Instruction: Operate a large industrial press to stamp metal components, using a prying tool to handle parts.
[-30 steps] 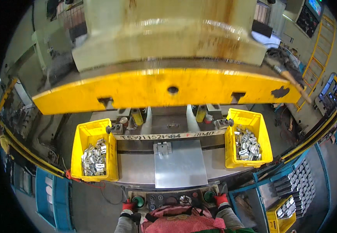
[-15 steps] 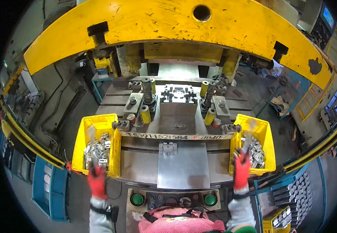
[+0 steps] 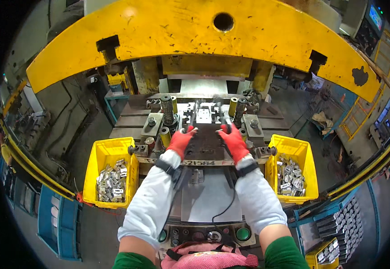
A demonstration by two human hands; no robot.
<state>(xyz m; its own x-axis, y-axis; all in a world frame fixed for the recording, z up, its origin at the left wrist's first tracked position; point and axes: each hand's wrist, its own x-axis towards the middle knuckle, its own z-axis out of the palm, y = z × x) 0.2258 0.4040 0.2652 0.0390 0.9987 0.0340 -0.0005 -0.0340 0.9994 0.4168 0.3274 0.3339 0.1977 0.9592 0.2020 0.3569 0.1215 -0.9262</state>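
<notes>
My left hand [image 3: 181, 141], in a red glove with dark fingertips, reaches to the front of the press die [image 3: 203, 114]. Its fingers are closed round a slim dark tool [image 3: 192, 119] that points away over the die's left side. Opposite it, my right hand [image 3: 233, 141] grips a similar slim dark tool [image 3: 222, 117] at the die's right side. The tool tips are blurred, and whether they carry a part cannot be made out. Between my forearms, a small metal block [image 3: 196, 176] sits on a flat metal plate [image 3: 210, 201].
Yellow bins of small metal parts stand left [image 3: 88, 175] and right [image 3: 312, 175]. A thick yellow press beam [image 3: 172, 36] spans overhead. Guide posts [image 3: 167, 105] flank the die. A control panel with green buttons [image 3: 243, 233] lies nearest me; a black cable [image 3: 225, 210] hangs by my right arm.
Both hands have moved from above the two side bins inward and forward to the die. The tools now point over the die, and my forearms reach across the front of the press bed.
</notes>
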